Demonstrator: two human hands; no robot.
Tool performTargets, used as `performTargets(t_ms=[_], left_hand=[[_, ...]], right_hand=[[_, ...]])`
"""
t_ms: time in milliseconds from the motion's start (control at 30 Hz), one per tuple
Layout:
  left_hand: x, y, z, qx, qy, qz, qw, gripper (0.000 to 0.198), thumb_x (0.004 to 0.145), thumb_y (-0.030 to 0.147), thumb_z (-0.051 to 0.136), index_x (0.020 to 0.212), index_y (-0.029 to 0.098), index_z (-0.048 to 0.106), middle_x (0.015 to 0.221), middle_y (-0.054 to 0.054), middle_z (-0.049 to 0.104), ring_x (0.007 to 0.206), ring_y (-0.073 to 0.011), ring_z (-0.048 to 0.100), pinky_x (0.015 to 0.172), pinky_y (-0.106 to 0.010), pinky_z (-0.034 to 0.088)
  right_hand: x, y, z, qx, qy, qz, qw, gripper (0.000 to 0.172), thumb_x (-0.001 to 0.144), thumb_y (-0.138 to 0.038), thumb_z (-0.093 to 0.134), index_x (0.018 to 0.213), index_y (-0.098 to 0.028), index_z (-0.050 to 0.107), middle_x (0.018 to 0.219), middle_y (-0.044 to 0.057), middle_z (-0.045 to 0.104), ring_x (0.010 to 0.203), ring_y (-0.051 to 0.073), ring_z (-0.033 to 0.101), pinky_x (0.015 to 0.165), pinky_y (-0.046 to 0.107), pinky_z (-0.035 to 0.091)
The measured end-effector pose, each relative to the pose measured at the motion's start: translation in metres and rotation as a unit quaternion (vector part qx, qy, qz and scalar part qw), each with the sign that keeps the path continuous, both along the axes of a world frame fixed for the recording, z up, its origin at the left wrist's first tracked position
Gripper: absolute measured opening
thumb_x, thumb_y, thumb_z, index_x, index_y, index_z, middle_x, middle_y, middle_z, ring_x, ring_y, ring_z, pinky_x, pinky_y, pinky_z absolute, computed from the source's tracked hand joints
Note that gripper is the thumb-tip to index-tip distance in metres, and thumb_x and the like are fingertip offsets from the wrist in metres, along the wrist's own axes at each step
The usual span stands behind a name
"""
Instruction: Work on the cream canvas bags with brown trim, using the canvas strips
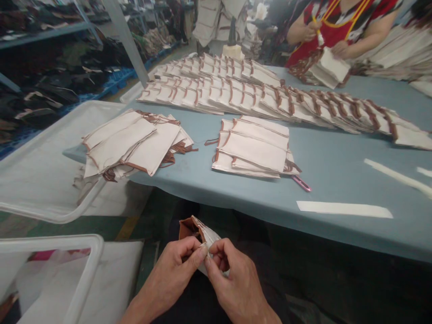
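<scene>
Close to my lap, below the table's front edge, I hold a small cream fabric piece with brown edging [209,235], perhaps a pouch. Its brown inner side shows at the upper left. My left hand [175,265] pinches its near edge between thumb and forefinger. Right beside it, my right hand [232,274] pinches the same edge, the fingertips of both hands almost touching. Whatever small part lies between the fingertips is too small to make out. Similar cream pieces lie in a stack [253,144] straight ahead and in a looser pile [131,139] to the left.
Long overlapping rows of cream pieces [216,94] cross the blue-grey table [199,189]. A pink thread snipper or similar tool [301,183] and a white strip [344,209] lie near the front edge. White plastic bins [64,218] stand left. Across the table, a person in a red apron [337,27] holds a brush.
</scene>
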State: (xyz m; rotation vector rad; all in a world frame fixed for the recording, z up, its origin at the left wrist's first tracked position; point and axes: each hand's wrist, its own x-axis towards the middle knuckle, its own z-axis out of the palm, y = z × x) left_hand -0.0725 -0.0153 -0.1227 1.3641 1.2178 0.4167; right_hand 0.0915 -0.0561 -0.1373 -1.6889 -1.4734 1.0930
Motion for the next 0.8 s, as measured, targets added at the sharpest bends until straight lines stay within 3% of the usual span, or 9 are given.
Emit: performTargets(t_ms=[133,267,500,667,800], left_hand=[[0.015,0.000,0.003,0.029,-0.052,0.043,0.997,0.045,0.101,0.050,0.051,0.073,0.016,0.059,0.069,0.001,0.052,0.065,-0.0139,0.044,0.062,-0.024,0.038],[0.031,0.002,0.007,0.034,-0.078,0.059,0.995,0.045,0.101,0.052,0.051,0.074,0.016,0.059,0.070,0.001,0.053,0.063,-0.0132,0.043,0.059,-0.023,0.037],[0.042,0.006,0.005,-0.038,-0.088,0.067,0.993,0.058,0.093,0.070,0.054,0.074,0.015,0.060,0.068,0.001,0.048,0.062,-0.0134,0.041,0.056,-0.023,0.037],[0.045,0.008,0.008,-0.040,-0.061,0.018,0.997,0.067,0.098,0.072,0.039,0.086,0.014,0.070,0.083,-0.005,0.062,0.074,-0.0185,0.053,0.066,-0.026,0.046],[0.058,0.012,0.014,0.025,-0.034,-0.049,0.998,0.051,0.096,0.063,0.055,0.086,0.017,0.074,0.081,-0.004,0.067,0.074,-0.0192,0.058,0.066,-0.024,0.049]], right_hand=[[0.006,0.003,0.003,-0.011,0.014,-0.031,0.999,0.030,0.096,-0.048,0.058,0.083,-0.021,0.059,0.066,-0.001,0.061,0.057,0.015,0.058,0.057,0.025,0.041],[0.021,0.004,0.012,-0.054,0.072,-0.014,0.996,0.037,0.098,-0.054,0.053,0.086,-0.020,0.060,0.072,0.000,0.060,0.061,0.015,0.055,0.059,0.026,0.041],[0.044,-0.003,0.025,-0.085,0.164,-0.006,0.983,0.031,0.098,-0.049,0.059,0.094,-0.019,0.066,0.083,0.002,0.062,0.074,0.016,0.053,0.069,0.027,0.044],[0.053,-0.006,0.024,-0.075,0.160,-0.046,0.983,0.037,0.097,-0.053,0.059,0.093,-0.018,0.068,0.080,0.002,0.061,0.072,0.016,0.052,0.066,0.028,0.042],[0.059,-0.008,0.022,-0.046,0.145,-0.072,0.986,0.034,0.098,-0.050,0.060,0.094,-0.017,0.069,0.079,0.001,0.061,0.070,0.015,0.052,0.065,0.026,0.043]])
